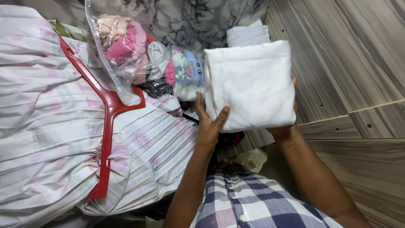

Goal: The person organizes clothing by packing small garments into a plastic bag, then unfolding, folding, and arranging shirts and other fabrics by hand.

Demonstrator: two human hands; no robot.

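Both my hands hold a folded white cloth (253,82) up in front of me. My left hand (209,122) grips its lower left edge, thumb on the front. My right hand (283,128) holds the lower right corner from behind, mostly hidden by the cloth. Behind the cloth lies another folded white piece (248,34). To the left is a clear plastic bag (122,46) stuffed with pink and beige clothes, and a printed soft pack (188,74) beside it.
A red plastic hanger (107,109) lies on a large pleated white-and-pink fabric (46,126) at left. Wood-grain panels (346,59) form the right side. A marbled grey surface (190,19) is at the back. My checked shirt (253,202) shows at the bottom.
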